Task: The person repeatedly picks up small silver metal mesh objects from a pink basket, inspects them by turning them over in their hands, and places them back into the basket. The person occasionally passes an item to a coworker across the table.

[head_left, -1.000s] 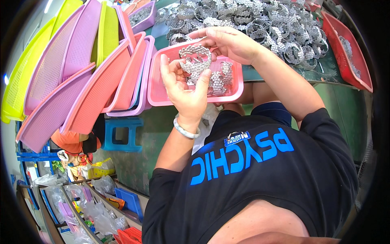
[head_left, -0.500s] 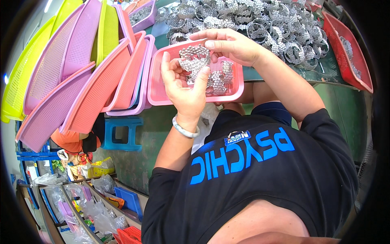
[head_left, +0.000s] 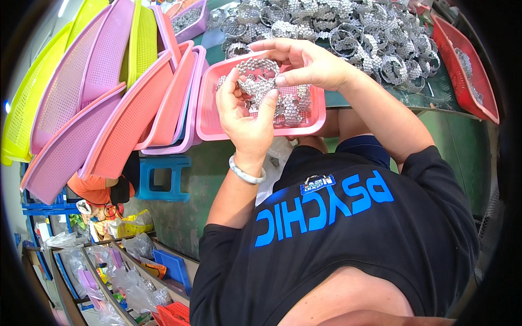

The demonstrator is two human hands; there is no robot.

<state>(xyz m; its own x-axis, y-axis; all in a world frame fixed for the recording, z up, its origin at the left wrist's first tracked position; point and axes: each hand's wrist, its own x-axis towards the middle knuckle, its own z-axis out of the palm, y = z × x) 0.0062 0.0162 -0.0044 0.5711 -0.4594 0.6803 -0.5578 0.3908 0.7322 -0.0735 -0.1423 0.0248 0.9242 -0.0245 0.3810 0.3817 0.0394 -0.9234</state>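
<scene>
A silver metal link band [head_left: 259, 85], curved into a ring, is gripped by my left hand [head_left: 244, 111], its thumb on the near side and its fingers curled behind. From the right, my right hand [head_left: 312, 66] reaches over, thumb and fingertips closed at the ring's right edge, pinching it. Below both hands stands a pink plastic basket [head_left: 211, 126], with more silver link bands [head_left: 293, 107] lying inside. My left wrist carries a pale bangle.
A large heap of silver link bands [head_left: 353, 41] covers the green table beyond. At right stands a red basket [head_left: 462, 73] with metal pieces. Nested purple, coral and lime baskets [head_left: 130, 114] lean at left. A blue stool [head_left: 163, 178] and cluttered shelves are at lower left.
The band has turned in my hands, so its ring opening shows more. My left hand has shifted slightly left, and my right thumb now presses at the band's edge.
</scene>
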